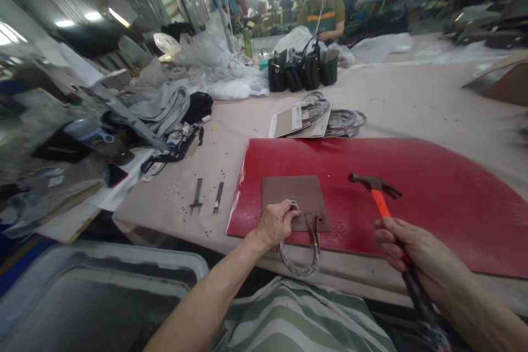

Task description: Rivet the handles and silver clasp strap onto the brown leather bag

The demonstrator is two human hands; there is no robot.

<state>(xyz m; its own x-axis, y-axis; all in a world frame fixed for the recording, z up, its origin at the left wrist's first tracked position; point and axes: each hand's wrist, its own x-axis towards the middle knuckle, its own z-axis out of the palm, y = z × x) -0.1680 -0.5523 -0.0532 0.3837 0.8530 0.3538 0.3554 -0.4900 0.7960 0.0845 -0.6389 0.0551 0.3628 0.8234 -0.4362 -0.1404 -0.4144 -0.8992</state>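
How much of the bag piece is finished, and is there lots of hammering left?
Done: the curved handle already lies with its ends on the brown panel, on the red mat. In hand: the left hand stands a small punch on the panel; the right hand holds the hammer up. Left: likely the strike itself, and perhaps the stack of panels farther up the table.

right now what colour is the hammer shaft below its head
Bright orange; the right hand grips the dark-headed hammer. Head view.

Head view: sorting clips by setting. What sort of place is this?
Probably a handbag workshop: black bags on the table, a hammer in the right hand, a brown panel on a red mat.
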